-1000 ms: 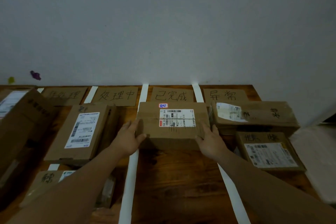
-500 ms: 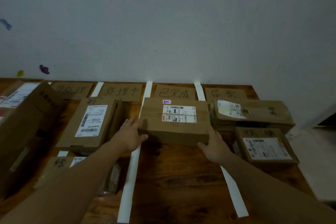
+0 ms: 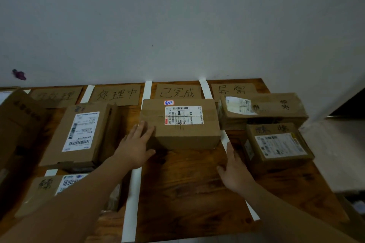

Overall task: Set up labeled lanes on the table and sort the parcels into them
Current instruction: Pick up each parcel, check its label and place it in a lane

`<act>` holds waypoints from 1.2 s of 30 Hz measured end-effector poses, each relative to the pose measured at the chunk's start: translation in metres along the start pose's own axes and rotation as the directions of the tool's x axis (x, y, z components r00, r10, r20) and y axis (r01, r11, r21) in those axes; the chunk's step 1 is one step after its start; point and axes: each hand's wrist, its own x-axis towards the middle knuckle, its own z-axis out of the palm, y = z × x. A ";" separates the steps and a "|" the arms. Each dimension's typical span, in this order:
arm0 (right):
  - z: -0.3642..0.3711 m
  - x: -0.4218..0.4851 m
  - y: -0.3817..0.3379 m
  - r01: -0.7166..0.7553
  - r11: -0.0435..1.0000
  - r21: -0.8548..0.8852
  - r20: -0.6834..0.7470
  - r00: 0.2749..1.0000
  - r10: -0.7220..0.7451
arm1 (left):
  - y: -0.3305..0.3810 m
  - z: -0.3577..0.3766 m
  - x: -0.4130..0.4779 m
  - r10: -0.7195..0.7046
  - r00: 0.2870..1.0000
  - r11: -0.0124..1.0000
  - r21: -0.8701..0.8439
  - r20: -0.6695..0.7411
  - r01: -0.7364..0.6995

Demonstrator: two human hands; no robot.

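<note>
A brown parcel (image 3: 183, 134) with a white shipping label and a small red-edged sticker sits in the third lane, just below the cardboard sign (image 3: 177, 92) with handwritten characters. My left hand (image 3: 136, 144) lies flat against the parcel's left front corner, fingers spread. My right hand (image 3: 235, 171) is off the parcel, open, hovering over the white tape strip (image 3: 224, 140) to its right. Other white strips (image 3: 131, 199) divide the wooden table (image 3: 187, 183) into lanes.
In the second lane are a tall parcel (image 3: 83, 134) and a smaller one (image 3: 55, 187) in front of it. The right lane holds two parcels (image 3: 264, 110) (image 3: 278, 146). A big box (image 3: 17, 124) stands far left. Three more signs (image 3: 116, 93) line the wall.
The parcel has come to rest near the sign in the third lane. My right hand has let go and pulled back toward me; my left hand still touches the box.
</note>
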 end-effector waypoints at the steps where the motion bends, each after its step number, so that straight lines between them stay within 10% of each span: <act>1: 0.004 0.000 0.004 -0.017 1.000 -0.011 0.026 1.000 0.017 | 0.002 0.001 0.001 0.011 1.000 1.000 0.012 0.016 -0.011; 15: 0.012 -0.014 -0.011 0.003 0.995 -0.103 0.128 0.992 0.010 | 0.004 -0.009 -0.003 -0.009 1.000 1.000 -0.023 0.019 0.010; 21: -0.037 -0.005 -0.065 0.152 0.986 -0.067 -0.091 0.983 -0.157 | -0.021 -0.060 -0.032 -0.029 0.995 0.998 -0.064 -0.100 0.023; 36: 0.036 -0.156 -0.397 0.515 0.785 -0.344 -0.073 0.819 -0.569 | -0.312 -0.173 -0.261 -0.306 0.886 0.951 -0.150 -0.349 0.269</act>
